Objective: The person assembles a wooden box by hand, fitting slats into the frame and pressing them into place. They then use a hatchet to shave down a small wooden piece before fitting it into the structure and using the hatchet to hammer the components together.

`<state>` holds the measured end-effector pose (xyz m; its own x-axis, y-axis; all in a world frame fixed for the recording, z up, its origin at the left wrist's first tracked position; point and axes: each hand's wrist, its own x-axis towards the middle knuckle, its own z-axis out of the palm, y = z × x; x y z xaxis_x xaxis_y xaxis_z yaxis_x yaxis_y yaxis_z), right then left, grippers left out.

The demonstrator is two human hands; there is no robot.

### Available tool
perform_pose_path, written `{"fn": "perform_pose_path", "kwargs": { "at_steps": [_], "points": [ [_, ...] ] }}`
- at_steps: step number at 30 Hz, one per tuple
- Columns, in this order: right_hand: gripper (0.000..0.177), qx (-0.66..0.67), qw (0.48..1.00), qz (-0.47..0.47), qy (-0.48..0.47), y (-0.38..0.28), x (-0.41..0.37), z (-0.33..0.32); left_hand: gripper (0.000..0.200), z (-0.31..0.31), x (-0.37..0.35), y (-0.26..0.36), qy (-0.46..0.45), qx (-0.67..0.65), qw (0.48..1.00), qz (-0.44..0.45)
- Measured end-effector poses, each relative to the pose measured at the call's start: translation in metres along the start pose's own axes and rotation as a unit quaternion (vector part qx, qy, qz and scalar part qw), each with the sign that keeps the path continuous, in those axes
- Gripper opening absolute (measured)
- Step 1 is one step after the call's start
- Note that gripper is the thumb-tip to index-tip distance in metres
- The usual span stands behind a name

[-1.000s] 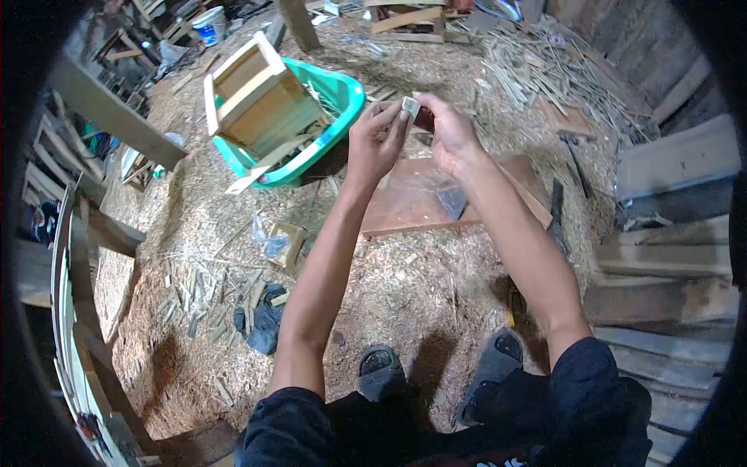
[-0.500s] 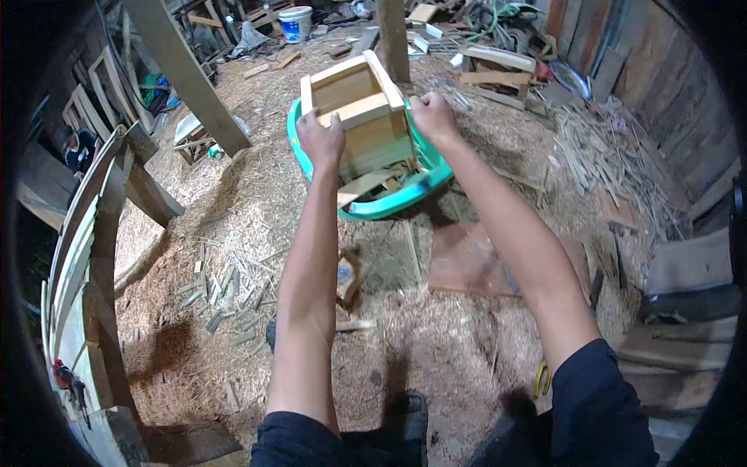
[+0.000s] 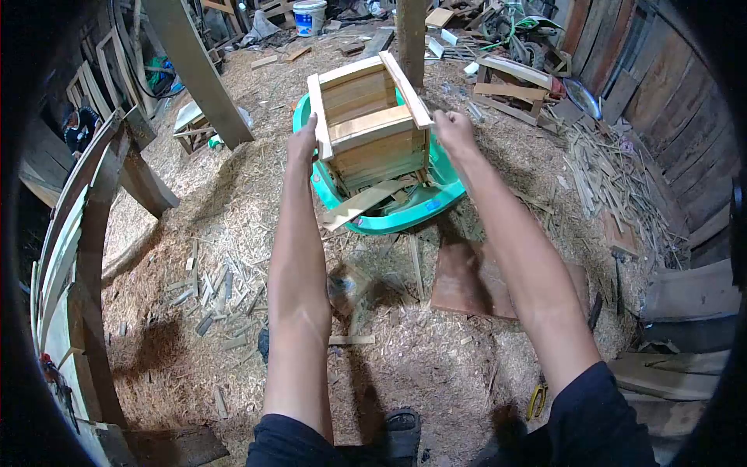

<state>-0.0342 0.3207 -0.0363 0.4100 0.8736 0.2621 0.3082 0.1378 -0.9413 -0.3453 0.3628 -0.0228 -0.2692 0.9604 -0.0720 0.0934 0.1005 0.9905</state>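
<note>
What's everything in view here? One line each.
wooden box: 1, pale wood, standing in the basin
basin: 1, green, on the sawdust floor
loose plank: 1, pale, over the basin's front rim
bucket: 1, white, top of frame
board: 1, brown, flat on floor, right of centre
offcuts: many, pale, heaped at right
left hand: 1, against the box's left side
right hand: 1, by the box's right side, contact unclear
</note>
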Motion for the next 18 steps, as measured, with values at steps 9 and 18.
{"fn": "perform_pose_path", "kwargs": {
  "at_steps": [9, 18],
  "points": [
    [0.032, 0.095, 0.995, 0.018, 0.009, -0.022, -0.043, -0.011, 0.045, 0.02, -0.025, -0.009, -0.04, -0.047, 0.996, 0.065],
    [0.024, 0.257, 0.964, 0.017, 0.06, -0.074, -0.038, -0.082, 0.033, 0.052, -0.076, 0.075, -0.043, -0.126, 0.964, 0.23]
  ]
}}
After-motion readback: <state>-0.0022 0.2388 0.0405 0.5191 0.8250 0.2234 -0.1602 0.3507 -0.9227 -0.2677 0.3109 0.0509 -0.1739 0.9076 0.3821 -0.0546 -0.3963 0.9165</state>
